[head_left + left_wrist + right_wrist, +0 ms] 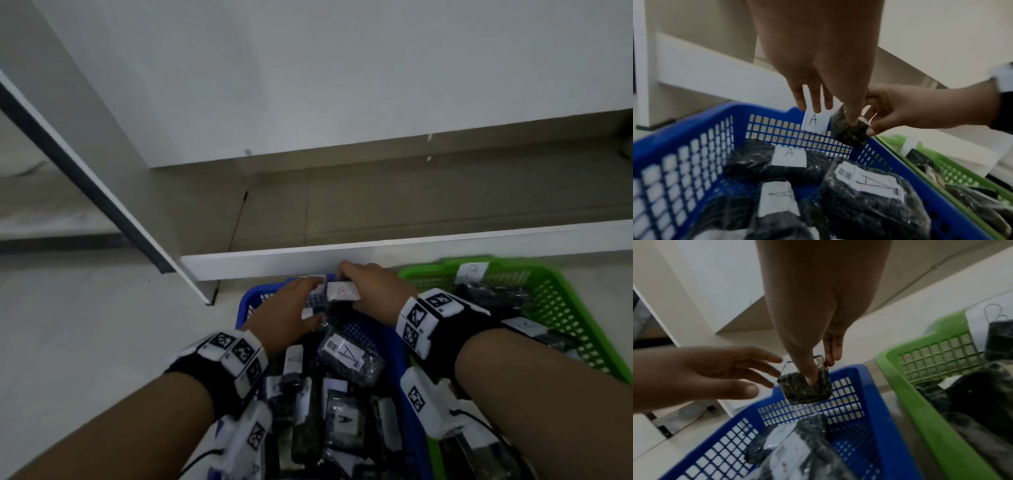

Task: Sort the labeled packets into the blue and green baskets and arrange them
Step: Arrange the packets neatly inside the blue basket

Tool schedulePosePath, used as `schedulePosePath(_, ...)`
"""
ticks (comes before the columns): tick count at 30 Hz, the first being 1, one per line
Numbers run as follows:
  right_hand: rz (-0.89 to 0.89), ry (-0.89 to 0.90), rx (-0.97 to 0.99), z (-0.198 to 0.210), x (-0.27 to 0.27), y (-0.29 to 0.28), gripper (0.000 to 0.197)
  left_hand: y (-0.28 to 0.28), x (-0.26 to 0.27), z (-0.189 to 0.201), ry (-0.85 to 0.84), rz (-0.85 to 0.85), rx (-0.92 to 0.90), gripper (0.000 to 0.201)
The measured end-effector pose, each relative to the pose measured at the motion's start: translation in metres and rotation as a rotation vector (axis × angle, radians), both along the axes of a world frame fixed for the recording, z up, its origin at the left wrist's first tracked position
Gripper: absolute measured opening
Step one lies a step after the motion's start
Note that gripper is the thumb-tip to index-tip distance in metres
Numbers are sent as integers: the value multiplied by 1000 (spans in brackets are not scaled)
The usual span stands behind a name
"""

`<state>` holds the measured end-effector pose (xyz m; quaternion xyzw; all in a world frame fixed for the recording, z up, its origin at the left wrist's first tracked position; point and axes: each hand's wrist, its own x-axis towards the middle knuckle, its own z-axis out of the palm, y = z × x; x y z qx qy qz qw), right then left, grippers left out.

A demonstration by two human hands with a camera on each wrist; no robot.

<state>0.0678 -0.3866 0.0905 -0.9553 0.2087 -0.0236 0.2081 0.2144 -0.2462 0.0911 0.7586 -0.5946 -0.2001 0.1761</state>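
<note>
A small dark packet point(339, 291) with a white "A" label is held over the far end of the blue basket point(246, 305). My right hand point(349, 277) pinches it from the right, thumb on its dark underside point(805, 392). With fingers nearly straight, my left hand point(317, 301) touches the packet point(846, 134) from the left, above an "A" label point(815, 121) on the far wall. Several more "A" packets point(869, 194) fill the blue basket point(694, 120). The green basket point(428, 269) stands directly to the right and holds dark packets point(496, 294).
A low white board point(376, 257) runs just behind both baskets. A slanted white panel with a dark edge point(85, 178) reaches down at the left. Pale floor point(102, 342) lies left of the blue basket. A white label point(472, 270) sits on the green basket's far rim.
</note>
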Motion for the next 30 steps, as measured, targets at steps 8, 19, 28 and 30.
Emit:
schedulePosePath(8,-150,62,288,-8,-5,38,81,-8,17,-23,-117,-72,-22,43)
schedulePosePath(19,54,508,-181,15,8,52,47,22,60,-30,-483,108,243,49)
schedulePosePath(28,238,442,-386,-8,-8,35,51,28,58,-38,-687,94,216,50)
schedulePosePath(30,271,470,-371,-17,-14,32,53,30,57,-38,-726,96,218,46)
